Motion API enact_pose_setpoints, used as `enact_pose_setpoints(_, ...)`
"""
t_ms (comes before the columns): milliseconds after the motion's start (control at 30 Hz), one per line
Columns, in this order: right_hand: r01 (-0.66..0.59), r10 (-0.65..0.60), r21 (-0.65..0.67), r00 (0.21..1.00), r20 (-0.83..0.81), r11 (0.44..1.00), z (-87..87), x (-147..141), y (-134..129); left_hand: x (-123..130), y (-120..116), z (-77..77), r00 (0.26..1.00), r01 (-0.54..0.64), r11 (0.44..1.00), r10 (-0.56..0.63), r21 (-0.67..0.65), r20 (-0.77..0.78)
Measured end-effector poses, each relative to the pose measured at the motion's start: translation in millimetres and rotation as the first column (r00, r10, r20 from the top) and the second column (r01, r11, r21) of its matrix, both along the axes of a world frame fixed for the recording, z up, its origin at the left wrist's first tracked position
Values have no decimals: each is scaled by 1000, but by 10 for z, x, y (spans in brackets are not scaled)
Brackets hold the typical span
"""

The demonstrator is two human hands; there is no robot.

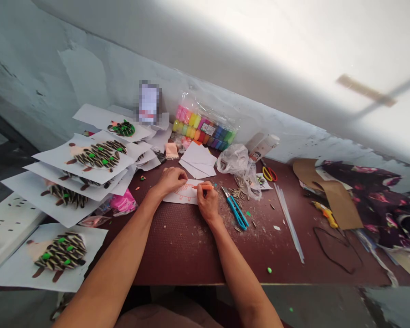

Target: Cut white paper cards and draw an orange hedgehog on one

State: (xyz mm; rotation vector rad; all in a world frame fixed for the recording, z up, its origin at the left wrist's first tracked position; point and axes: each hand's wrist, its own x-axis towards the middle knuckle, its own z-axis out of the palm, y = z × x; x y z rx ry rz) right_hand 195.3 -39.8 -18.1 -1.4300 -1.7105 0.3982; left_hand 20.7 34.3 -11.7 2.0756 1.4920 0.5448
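An orange marker (pixel 204 187) is gripped in my right hand (pixel 208 200), its tip over a small white sheet of paper (pixel 171 198). The sheet bears an orange line drawing (pixel 187 192), partly covered by my hands. My left hand (pixel 172 179) rests on the paper's left end with its fingers bent loosely against it. To the right of my right hand lie a pair of blue-handled scissors (pixel 237 213) and scattered sunflower seeds (pixel 239 192). Behind the drawing are several blank white sheets (pixel 198 159).
Stacked hedgehog pictures with seed spines (pixel 95 155) fill the left side. At the back are a pack of coloured clay (pixel 205 125), a plastic bag (pixel 235 161) and a white bottle (pixel 264 146). Glue sticks (pixel 289 223) and a yellow glue gun (pixel 325 214) lie to the right.
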Motion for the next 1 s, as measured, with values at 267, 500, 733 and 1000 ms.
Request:
enact_pose_setpoints(267,-109,109,-27,994,14,994,31,-18,-3,-6,10,-5,1000,8,1000,-8,-1,-17)
enact_pose_setpoints(500,-132,133,-39,991,21,991,35,-24,-2,3,3,14,1000,3,1000,-4,-7,-16)
enact_pose_setpoints(733,-136,136,-7,990,30,991,26,-22,3,4,-5,47,1000,11,1000,-11,-14,-25)
enact_pose_setpoints(1000,-108,107,10,993,47,994,4,-12,16,15,-18,65,999,-7,1000,6,-9,-34)
